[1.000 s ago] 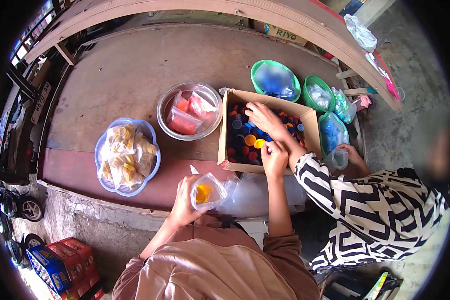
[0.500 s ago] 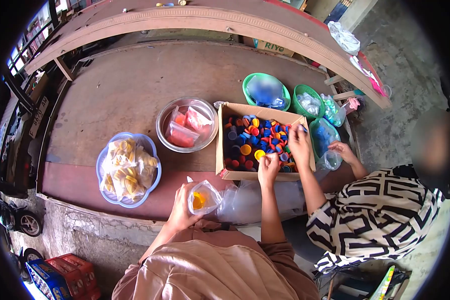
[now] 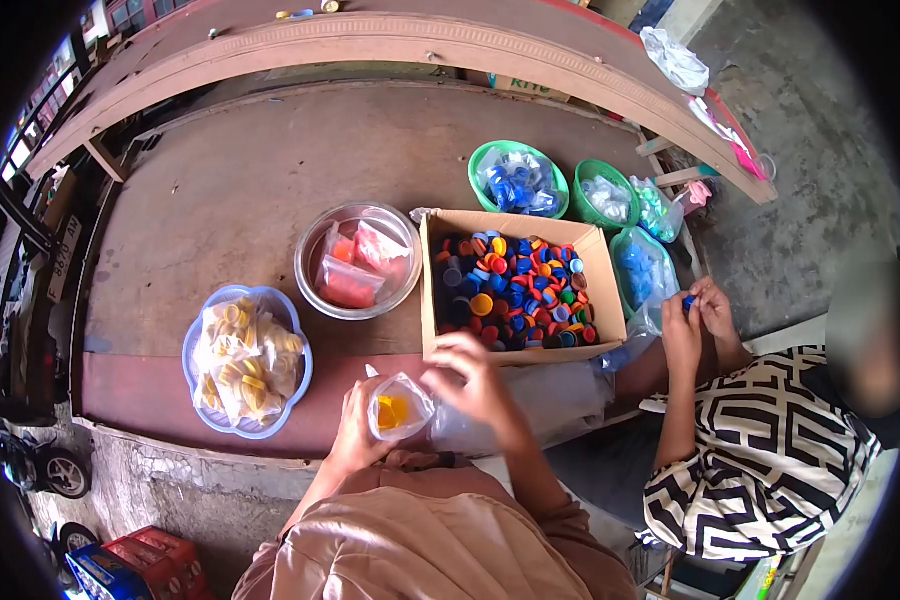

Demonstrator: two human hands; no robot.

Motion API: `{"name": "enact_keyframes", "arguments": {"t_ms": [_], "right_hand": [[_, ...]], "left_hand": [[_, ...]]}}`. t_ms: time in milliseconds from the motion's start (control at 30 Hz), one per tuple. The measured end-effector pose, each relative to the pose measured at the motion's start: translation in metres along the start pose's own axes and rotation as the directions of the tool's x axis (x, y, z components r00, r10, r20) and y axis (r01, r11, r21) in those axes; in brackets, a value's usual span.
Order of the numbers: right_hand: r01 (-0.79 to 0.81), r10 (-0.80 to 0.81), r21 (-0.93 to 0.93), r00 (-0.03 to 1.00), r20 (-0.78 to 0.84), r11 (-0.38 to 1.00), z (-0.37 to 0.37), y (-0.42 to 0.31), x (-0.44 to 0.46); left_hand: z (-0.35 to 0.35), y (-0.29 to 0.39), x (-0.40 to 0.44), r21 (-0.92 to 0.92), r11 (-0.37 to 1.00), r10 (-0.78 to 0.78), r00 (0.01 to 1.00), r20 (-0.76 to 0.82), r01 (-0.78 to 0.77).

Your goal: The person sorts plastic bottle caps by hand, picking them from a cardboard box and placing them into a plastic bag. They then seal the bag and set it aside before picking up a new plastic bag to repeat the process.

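Holding a clear plastic bag (image 3: 420, 403), the left hand (image 3: 354, 426) is seen in the head view with its grip pinching the bag's side, near the front edge of the tabletop (image 3: 210, 200); yellow caps (image 3: 392, 412) lie inside. The right hand (image 3: 480, 385), blurred, has its fingers spread, between this bag and the cardboard box (image 3: 602, 285). The box contains many loose caps (image 3: 520, 290), red, blue, orange and others. To its left, a metal bowl (image 3: 305, 275) contains reddish packets (image 3: 348, 287), and a blue basket (image 3: 245, 431) contains bags of yellowish caps (image 3: 240, 350). Green baskets (image 3: 480, 155) with plastic bags stand behind and to the right. A co-worker's hands (image 3: 682, 325) hold a small blue piece (image 3: 689, 301).
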State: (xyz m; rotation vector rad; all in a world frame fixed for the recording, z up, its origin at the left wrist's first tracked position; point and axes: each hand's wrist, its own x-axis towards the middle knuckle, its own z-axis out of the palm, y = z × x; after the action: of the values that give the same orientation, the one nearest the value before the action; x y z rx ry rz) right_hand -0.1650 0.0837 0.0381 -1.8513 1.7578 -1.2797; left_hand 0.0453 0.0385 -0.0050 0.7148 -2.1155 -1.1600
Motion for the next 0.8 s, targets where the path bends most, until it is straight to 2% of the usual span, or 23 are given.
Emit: {"name": "enact_keyframes", "arguments": {"t_ms": [33, 67, 100, 133, 167, 233, 300, 367, 400, 467, 500, 567, 600, 633, 700, 733, 767, 800], "right_hand": [[-0.019, 0.018, -0.017, 0.997, -0.080, 1.000, -0.015, 0.012, 0.009], [-0.202, 0.196, -0.041, 0.974, -0.112, 0.979, -0.028, 0.036, 0.009], [-0.541, 0.548, -0.274, 0.835, -0.056, 0.795, -0.047, 0.095, 0.001], [-0.575, 0.693, -0.473, 0.712, 0.111, 0.667, -0.061, 0.108, 0.005], [-0.507, 0.823, -0.654, 0.418, 0.383, 0.562, -0.068, 0.133, 0.014], [-0.427, 0.821, -0.702, 0.308, 0.480, 0.570, -0.056, 0.160, 0.016], [-0.491, 0.772, -0.604, 0.486, 0.409, 0.628, -0.012, 0.254, -0.023], [-0.603, 0.750, -0.447, 0.503, 0.429, 0.660, 0.005, 0.277, -0.028], [-0.691, 0.745, -0.340, 0.440, 0.501, 0.638, 0.005, 0.268, -0.018], [-0.917, 0.856, -0.155, 0.267, 0.443, 0.366, -0.014, 0.150, 0.033], [-0.950, 0.823, 0.000, 0.270, 0.500, 0.312, -0.019, 0.144, 0.039], [-0.945, 0.742, 0.290, 0.302, 0.598, 0.152, -0.027, 0.146, 0.044], [-0.891, 0.682, 0.446, 0.381, 0.624, 0.090, -0.029, 0.166, 0.039], [-0.822, 0.711, 0.569, 0.410, 0.572, 0.017, -0.035, 0.171, 0.041], [-0.731, 0.780, 0.680, 0.452, 0.432, 0.047, -0.045, 0.178, 0.048], [-0.695, 0.740, 0.718, 0.500, 0.449, 0.034, -0.054, 0.177, 0.055], [-0.700, 0.737, 0.714, 0.477, 0.478, -0.010, -0.059, 0.186, 0.060], [-0.680, 0.735, 0.732, 0.513, 0.444, 0.032, -0.065, 0.190, 0.069]], "left_hand": [[-0.001, -0.003, -0.001, 0.003, 1.000, -0.009, 1.000, -0.006, 0.009], [-0.005, -0.004, 0.001, 0.010, 1.000, -0.002, 1.000, 0.016, 0.002], [-0.005, -0.007, 0.001, 0.019, 1.000, -0.008, 1.000, 0.024, 0.008], [-0.007, -0.010, -0.001, 0.031, 0.999, -0.019, 1.000, 0.023, 0.019], [-0.009, -0.012, -0.001, 0.047, 0.999, -0.026, 0.999, 0.022, 0.025], [-0.010, -0.014, -0.001, 0.029, 0.999, -0.038, 0.999, 0.014, 0.038], [-0.009, -0.014, 0.002, 0.027, 0.998, -0.060, 0.998, 0.007, 0.060], [-0.008, -0.016, 0.005, 0.008, 0.995, -0.099, 0.995, 0.001, 0.099], [-0.008, -0.017, 0.006, 0.000, 0.993, -0.121, 0.993, 0.001, 0.121], [-0.007, -0.019, 0.009, 0.001, 0.989, -0.147, 0.989, 0.005, 0.147], [-0.006, -0.021, 0.010, 0.001, 0.987, -0.161, 0.987, 0.002, 0.161], [-0.008, -0.020, 0.017, 0.059, 0.990, -0.124, 0.992, -0.011, 0.125], [-0.010, -0.020, 0.020, 0.091, 0.990, -0.105, 0.994, -0.014, 0.106], [-0.012, -0.019, 0.022, 0.100, 0.989, -0.111, 0.994, -0.011, 0.112], [-0.012, -0.019, 0.029, 0.115, 0.987, -0.114, 0.993, -0.012, 0.115], [-0.011, -0.020, 0.029, 0.083, 0.986, -0.145, 0.989, -0.014, 0.145], [-0.011, -0.022, 0.031, 0.052, 0.984, -0.170, 0.985, -0.016, 0.171], [-0.010, -0.023, 0.033, 0.021, 0.980, -0.196, 0.980, -0.016, 0.197]]}}
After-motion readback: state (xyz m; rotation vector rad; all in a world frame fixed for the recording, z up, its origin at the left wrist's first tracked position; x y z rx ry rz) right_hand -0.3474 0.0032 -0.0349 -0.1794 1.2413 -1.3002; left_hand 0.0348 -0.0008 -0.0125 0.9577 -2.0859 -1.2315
